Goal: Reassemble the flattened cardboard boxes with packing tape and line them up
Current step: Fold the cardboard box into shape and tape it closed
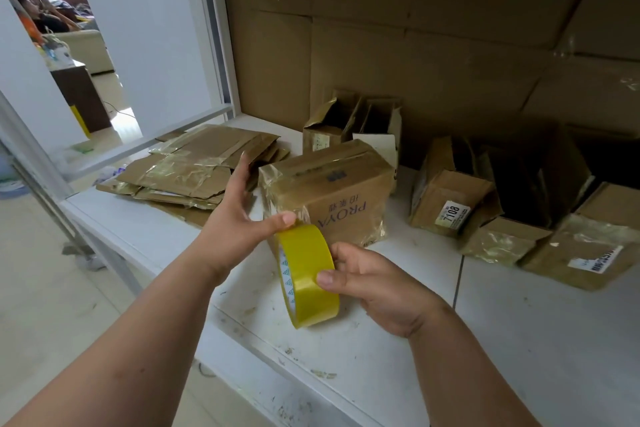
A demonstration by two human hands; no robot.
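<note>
Head view: right hand [375,284] pinches tape roll [309,276] — left thumb [277,219] touching.

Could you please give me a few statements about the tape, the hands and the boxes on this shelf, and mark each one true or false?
1. The right hand holds the yellow tape roll. True.
2. The left hand lies flat on the flattened boxes. False: its thumb touches the top of the roll, its fingers spread in front of the taped box.
3. The flattened boxes lie left of the taped box. True.
4. The box with the 7108 label stands left of the taped box. False: it stands to the right.
</note>
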